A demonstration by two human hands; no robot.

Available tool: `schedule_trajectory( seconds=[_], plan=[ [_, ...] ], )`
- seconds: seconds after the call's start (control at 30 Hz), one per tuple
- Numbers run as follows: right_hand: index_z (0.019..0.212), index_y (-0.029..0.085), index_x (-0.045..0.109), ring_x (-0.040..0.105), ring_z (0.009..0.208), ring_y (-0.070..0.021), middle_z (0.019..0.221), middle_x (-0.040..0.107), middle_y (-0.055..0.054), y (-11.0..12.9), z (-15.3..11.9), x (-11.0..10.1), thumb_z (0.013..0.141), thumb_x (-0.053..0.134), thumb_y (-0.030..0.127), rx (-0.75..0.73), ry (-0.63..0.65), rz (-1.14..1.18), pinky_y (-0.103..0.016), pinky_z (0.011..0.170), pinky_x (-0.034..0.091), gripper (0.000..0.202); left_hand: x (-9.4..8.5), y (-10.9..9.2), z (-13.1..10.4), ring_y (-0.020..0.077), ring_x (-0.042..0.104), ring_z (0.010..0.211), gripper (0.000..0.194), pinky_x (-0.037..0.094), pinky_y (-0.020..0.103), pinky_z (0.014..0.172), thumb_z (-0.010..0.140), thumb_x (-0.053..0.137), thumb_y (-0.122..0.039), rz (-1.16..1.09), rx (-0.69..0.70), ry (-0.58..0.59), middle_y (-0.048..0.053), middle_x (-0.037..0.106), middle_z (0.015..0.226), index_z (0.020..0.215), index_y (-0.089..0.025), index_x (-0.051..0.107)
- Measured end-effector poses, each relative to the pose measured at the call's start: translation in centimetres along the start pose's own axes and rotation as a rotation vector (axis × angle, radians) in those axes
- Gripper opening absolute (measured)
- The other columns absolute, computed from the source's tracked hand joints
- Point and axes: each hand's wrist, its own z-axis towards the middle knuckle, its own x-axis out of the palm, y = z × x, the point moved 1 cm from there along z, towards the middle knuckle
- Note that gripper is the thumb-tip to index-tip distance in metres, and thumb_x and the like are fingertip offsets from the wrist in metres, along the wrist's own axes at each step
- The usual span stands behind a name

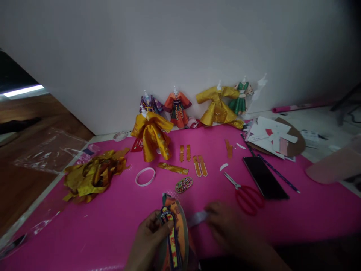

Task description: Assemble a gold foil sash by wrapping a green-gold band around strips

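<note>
My left hand [155,232] is closed, its thumb pressing on an orange patterned doll garment [182,226] with a yellow-and-red strip [172,242] edged in dark trim. The lower part of the garment runs out of view at the bottom. To its right, my right hand [224,222] is blurred by motion. Its fingers appear pinched on a translucent strip [197,217], which reaches toward the garment's edge. Just beyond the garment lies a small oval piece covered in coloured beads [184,184]. Red-handled scissors [248,197] rest on the pink table covering [107,229], past my right hand.
Gold fabric scraps [96,175] are heaped at left, beside a white ring [145,177]. Small gold strips [200,166] lie mid-table. A phone [265,177], a pencil [279,174] and white paper cutouts [269,135] are at right. Several dressed doll forms [177,109] stand along the wall.
</note>
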Motion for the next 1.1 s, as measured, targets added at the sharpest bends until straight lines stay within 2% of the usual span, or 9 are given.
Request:
schedule_trajectory(
  seconds=[0.13, 0.23, 0.37, 0.5, 0.6, 0.73, 0.9, 1.0, 1.1],
  plan=[
    [0.096, 0.017, 0.066, 0.060, 0.087, -0.0228, 0.092, 0.064, -0.008, -2.0, -0.9, 0.5, 0.081, 0.053, 0.010, 0.219, -0.047, -0.027, -0.037, 0.078, 0.048, 0.021, 2.3, 1.5, 1.3, 0.0128, 0.055, 0.060, 0.029, 0.044, 0.024, 0.061, 0.059, 0.083, -0.033, 0.033, 0.015, 0.099, -0.003, 0.063, 0.065, 0.071, -0.016, 0.062],
    [0.087, 0.017, 0.065, 0.060, 0.083, -0.0220, 0.089, 0.063, -0.008, -2.5, -0.8, 1.0, 0.081, 0.055, 0.011, 0.291, 0.035, -0.068, -0.034, 0.073, 0.047, 0.013, 4.3, 2.6, 2.6, 0.0121, 0.051, 0.057, 0.031, 0.039, 0.023, 0.056, 0.058, 0.078, -0.036, 0.139, 0.051, 0.135, -0.004, 0.057, 0.060, 0.064, -0.017, 0.054],
    [0.074, 0.017, 0.062, 0.060, 0.077, -0.0196, 0.082, 0.061, -0.006, -2.3, -0.4, 1.0, 0.082, 0.055, 0.010, 0.342, 0.084, -0.044, -0.030, 0.068, 0.044, 0.013, 5.8, 3.3, 3.5, 0.0141, 0.051, 0.059, 0.018, 0.039, 0.024, 0.056, 0.068, 0.063, -0.031, 0.446, 0.153, 0.095, -0.003, 0.053, 0.061, 0.067, -0.019, 0.050],
    [0.086, 0.015, 0.063, 0.061, 0.084, -0.0236, 0.089, 0.062, -0.009, -2.2, -0.7, 0.5, 0.083, 0.055, 0.014, 0.373, 0.030, -0.074, -0.034, 0.073, 0.045, 0.009, 6.3, 3.0, 3.4, 0.0162, 0.046, 0.061, 0.012, 0.032, 0.027, 0.058, 0.070, 0.062, -0.024, 0.614, 0.227, -0.002, -0.003, 0.048, 0.061, 0.065, -0.020, 0.052],
    [0.084, 0.015, 0.064, 0.061, 0.084, -0.0251, 0.090, 0.063, -0.009, -2.5, -0.9, 0.4, 0.083, 0.053, 0.014, 0.414, 0.065, -0.118, -0.035, 0.071, 0.044, 0.011, 5.9, 2.4, 2.8, 0.0210, 0.051, 0.074, 0.008, 0.034, 0.031, 0.066, 0.073, 0.064, -0.025, 0.805, 0.312, -0.060, 0.002, 0.056, 0.076, 0.071, -0.019, 0.059],
    [0.076, 0.016, 0.063, 0.062, 0.079, -0.0218, 0.084, 0.063, -0.008, -2.5, -0.7, 0.4, 0.083, 0.050, 0.011, 0.441, 0.122, -0.063, -0.032, 0.069, 0.045, 0.015, 3.8, 1.6, 2.4, 0.0246, 0.058, 0.085, 0.017, 0.042, 0.036, 0.076, 0.083, 0.059, -0.034, 0.925, 0.388, -0.025, 0.007, 0.062, 0.090, 0.086, -0.019, 0.064],
    [0.082, 0.016, 0.064, 0.062, 0.078, -0.0219, 0.084, 0.064, -0.007, -1.9, -0.7, 0.4, 0.083, 0.053, 0.017, 0.425, 0.067, -0.054, -0.031, 0.067, 0.044, 0.011, 1.1, 1.0, 2.3, 0.0266, 0.058, 0.094, 0.019, 0.044, 0.042, 0.086, 0.088, 0.047, -0.024, 1.059, 0.459, -0.021, 0.011, 0.062, 0.099, 0.095, -0.019, 0.064],
    [0.073, 0.017, 0.063, 0.062, 0.073, -0.0208, 0.079, 0.064, -0.006, -1.8, -0.7, 0.9, 0.082, 0.052, 0.015, 0.419, 0.092, -0.085, -0.030, 0.064, 0.042, 0.014, 1.0, 1.1, 2.3, 0.0269, 0.057, 0.093, 0.017, 0.046, 0.041, 0.084, 0.085, 0.048, -0.019, 1.167, 0.440, -0.002, 0.011, 0.062, 0.098, 0.092, -0.018, 0.064],
    [0.068, 0.018, 0.060, 0.061, 0.067, -0.0180, 0.073, 0.064, -0.004, -1.9, -0.6, 1.3, 0.081, 0.051, 0.013, 0.443, 0.092, -0.052, -0.027, 0.059, 0.038, 0.016, 1.4, 1.3, 2.1, 0.0263, 0.058, 0.088, 0.018, 0.046, 0.039, 0.081, 0.085, 0.046, -0.018, 1.222, 0.414, 0.012, 0.011, 0.062, 0.092, 0.078, -0.018, 0.062]
  ],
)
